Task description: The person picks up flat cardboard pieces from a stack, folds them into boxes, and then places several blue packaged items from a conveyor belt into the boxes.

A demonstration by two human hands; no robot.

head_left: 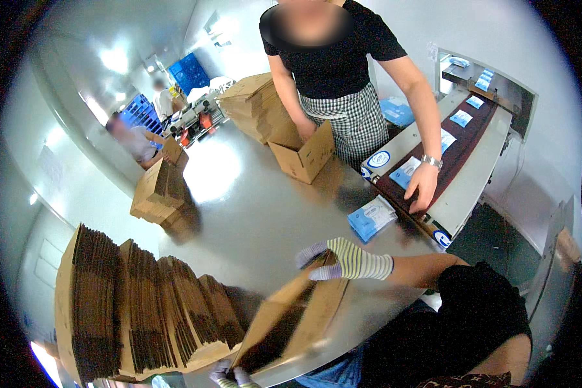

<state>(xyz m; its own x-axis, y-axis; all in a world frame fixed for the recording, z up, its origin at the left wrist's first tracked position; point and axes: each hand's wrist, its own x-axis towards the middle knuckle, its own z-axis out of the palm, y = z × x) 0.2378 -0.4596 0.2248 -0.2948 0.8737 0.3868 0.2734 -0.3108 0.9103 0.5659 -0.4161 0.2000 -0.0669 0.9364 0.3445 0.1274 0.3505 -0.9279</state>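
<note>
A partly unfolded cardboard box (332, 299) lies slanted on the metal table in front of me, its dark inside showing between two walls. My right hand (352, 260), in a striped knit glove, is closed round the box's far upper edge, thumb on one side and fingers on the other. At the box's near end, by the lower edge of the picture, my left hand (233, 376) grips a corner; it wears a similar glove and is partly cut off. Several stacks of flat folded cartons (97, 304) stand just left of the box.
Across the metal table (239, 220), a person (330, 52) in a checked apron has one hand in an open carton (304, 155) and the other over a conveyor belt (456, 139) carrying blue-white packets. Loose packets (373, 218) lie beside it. Cartons (158, 191) stand far left near another person.
</note>
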